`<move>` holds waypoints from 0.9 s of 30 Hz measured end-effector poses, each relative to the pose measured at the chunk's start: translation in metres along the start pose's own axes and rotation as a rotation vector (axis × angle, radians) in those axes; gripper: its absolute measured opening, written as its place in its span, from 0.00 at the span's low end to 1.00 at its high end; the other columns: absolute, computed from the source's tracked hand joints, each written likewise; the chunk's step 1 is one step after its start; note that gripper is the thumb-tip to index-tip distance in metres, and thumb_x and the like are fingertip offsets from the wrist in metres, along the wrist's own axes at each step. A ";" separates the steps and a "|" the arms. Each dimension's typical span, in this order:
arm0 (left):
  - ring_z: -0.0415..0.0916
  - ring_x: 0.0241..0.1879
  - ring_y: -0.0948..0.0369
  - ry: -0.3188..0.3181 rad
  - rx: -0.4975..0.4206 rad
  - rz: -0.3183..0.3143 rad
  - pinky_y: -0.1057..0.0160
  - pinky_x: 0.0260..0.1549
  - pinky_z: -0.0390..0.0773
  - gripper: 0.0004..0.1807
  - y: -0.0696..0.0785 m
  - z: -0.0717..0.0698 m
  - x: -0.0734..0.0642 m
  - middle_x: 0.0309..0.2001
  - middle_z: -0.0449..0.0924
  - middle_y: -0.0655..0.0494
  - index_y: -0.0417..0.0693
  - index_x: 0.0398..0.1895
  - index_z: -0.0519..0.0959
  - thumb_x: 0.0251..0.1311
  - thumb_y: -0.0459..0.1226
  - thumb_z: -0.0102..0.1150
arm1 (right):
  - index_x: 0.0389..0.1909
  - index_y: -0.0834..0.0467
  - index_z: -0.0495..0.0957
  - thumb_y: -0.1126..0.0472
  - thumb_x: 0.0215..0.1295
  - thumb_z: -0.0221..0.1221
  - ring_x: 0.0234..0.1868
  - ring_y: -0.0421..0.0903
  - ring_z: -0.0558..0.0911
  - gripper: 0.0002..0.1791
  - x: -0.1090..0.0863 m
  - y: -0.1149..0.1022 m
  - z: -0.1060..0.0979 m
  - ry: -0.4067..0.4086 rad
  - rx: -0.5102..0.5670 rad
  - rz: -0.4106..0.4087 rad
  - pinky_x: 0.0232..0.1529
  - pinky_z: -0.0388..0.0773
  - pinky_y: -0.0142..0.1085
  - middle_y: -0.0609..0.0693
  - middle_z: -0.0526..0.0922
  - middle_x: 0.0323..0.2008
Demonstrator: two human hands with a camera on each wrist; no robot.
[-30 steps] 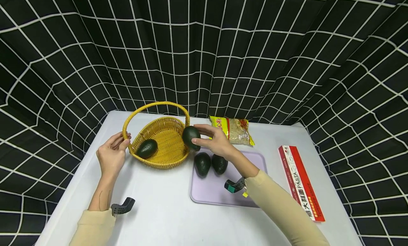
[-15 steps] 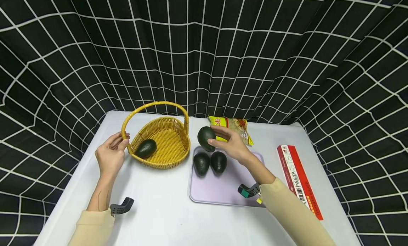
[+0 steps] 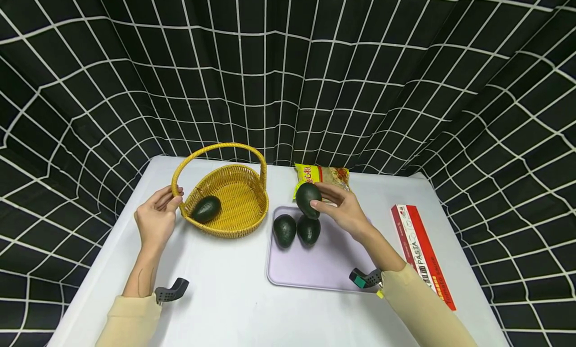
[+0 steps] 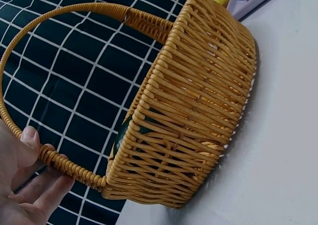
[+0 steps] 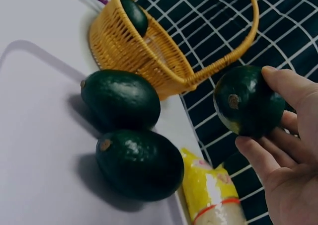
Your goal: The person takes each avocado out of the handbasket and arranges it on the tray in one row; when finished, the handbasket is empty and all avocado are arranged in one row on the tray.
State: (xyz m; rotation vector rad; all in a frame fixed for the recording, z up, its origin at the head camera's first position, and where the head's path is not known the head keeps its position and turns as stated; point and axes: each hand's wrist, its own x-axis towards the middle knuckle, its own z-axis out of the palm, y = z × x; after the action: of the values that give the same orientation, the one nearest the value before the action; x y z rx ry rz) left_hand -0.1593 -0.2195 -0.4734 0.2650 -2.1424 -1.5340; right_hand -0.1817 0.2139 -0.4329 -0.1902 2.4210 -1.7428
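Observation:
My left hand (image 3: 156, 218) pinches the left foot of the arched handle of a yellow wicker basket (image 3: 238, 232); thumb and fingers wrap it in the left wrist view. One dark green avocado (image 3: 206, 209) lies inside the basket at its left. Between thumb and fingers my right hand (image 3: 344, 212) holds another avocado (image 3: 308, 199), raised above the far edge of a lilac tray (image 3: 310, 274). Two more avocados rest side by side on the tray: a left avocado (image 3: 284, 231) and a right avocado (image 3: 309, 232), whose top is partly covered by the held one.
Behind the tray lies a yellow-and-clear food packet (image 3: 337, 176), partly hidden by the right hand. A long red-and-white pasta box (image 3: 423, 254) lies on the white table (image 3: 216, 297) at the right. Black gridded curtain (image 3: 288, 87) surrounds the table's back and sides.
My right hand has carried its avocado rightward, from the basket's right rim to above the tray's far edge. The left hand stays at the basket handle.

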 end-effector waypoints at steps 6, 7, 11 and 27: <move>0.82 0.42 0.83 0.004 -0.013 -0.009 0.81 0.47 0.84 0.18 0.001 0.000 0.000 0.52 0.88 0.37 0.36 0.59 0.83 0.68 0.29 0.67 | 0.71 0.54 0.75 0.57 0.66 0.73 0.70 0.52 0.78 0.33 -0.008 0.009 -0.008 0.031 -0.011 0.008 0.73 0.76 0.48 0.53 0.81 0.67; 0.82 0.42 0.83 0.004 -0.014 -0.013 0.81 0.47 0.84 0.18 0.001 0.000 0.000 0.52 0.88 0.38 0.36 0.59 0.83 0.68 0.30 0.67 | 0.71 0.53 0.75 0.57 0.66 0.73 0.70 0.52 0.78 0.33 -0.010 0.011 -0.009 0.035 -0.014 0.012 0.73 0.76 0.46 0.53 0.81 0.67; 0.82 0.42 0.84 -0.005 -0.011 -0.018 0.81 0.48 0.83 0.18 0.001 0.000 0.000 0.52 0.88 0.38 0.36 0.60 0.83 0.68 0.30 0.66 | 0.72 0.53 0.74 0.57 0.66 0.72 0.70 0.52 0.77 0.34 -0.018 0.017 -0.017 0.054 -0.030 0.032 0.69 0.78 0.35 0.53 0.80 0.68; 0.83 0.43 0.82 -0.006 -0.010 -0.022 0.81 0.48 0.84 0.18 0.002 -0.001 0.000 0.52 0.88 0.38 0.36 0.60 0.83 0.68 0.29 0.67 | 0.75 0.57 0.71 0.55 0.68 0.71 0.71 0.51 0.77 0.36 -0.039 0.038 -0.038 0.099 -0.035 0.068 0.62 0.77 0.20 0.53 0.75 0.73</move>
State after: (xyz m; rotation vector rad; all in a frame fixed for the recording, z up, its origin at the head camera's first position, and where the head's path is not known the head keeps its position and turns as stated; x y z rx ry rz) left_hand -0.1580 -0.2197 -0.4709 0.2818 -2.1426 -1.5586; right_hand -0.1516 0.2688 -0.4556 -0.0257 2.4964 -1.7205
